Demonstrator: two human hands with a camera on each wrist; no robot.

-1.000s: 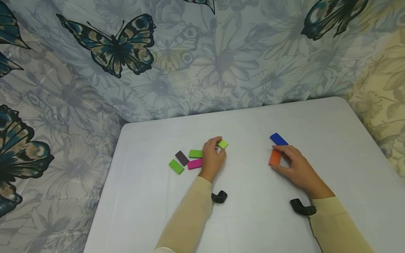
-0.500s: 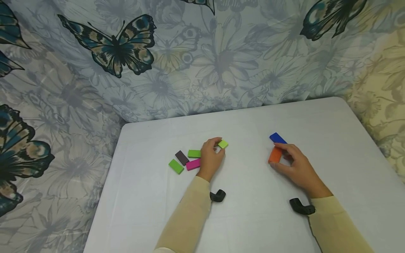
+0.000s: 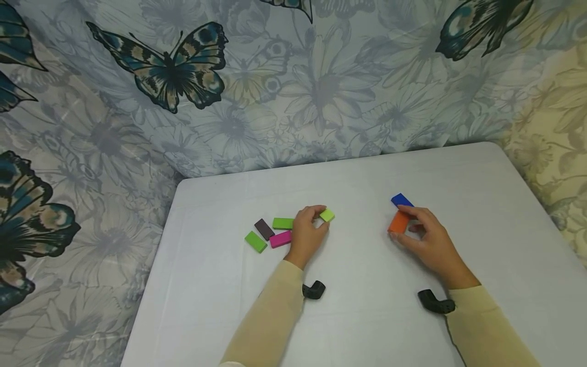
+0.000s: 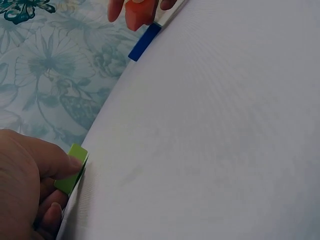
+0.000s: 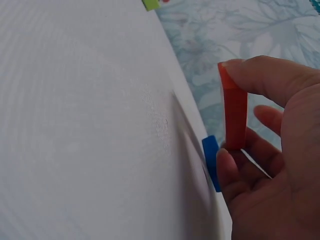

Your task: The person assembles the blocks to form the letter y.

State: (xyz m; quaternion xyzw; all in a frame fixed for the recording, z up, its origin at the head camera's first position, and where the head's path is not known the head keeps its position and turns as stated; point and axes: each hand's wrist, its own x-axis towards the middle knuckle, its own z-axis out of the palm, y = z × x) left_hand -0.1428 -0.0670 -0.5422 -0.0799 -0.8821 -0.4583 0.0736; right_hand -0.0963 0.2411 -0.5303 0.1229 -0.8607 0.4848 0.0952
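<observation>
The right hand [image 5: 292,165] pinches 1 orange block [image 5: 235,115] by its ends, near 1 blue block [image 5: 210,156] on the white table [image 5: 90,125].

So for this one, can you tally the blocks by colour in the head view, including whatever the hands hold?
Green blocks: 3, counting the lighter green block in the left hand
Magenta block: 1
Dark brown block: 1
Blue block: 1
Orange block: 1, held in the right hand
Total in view: 7
</observation>
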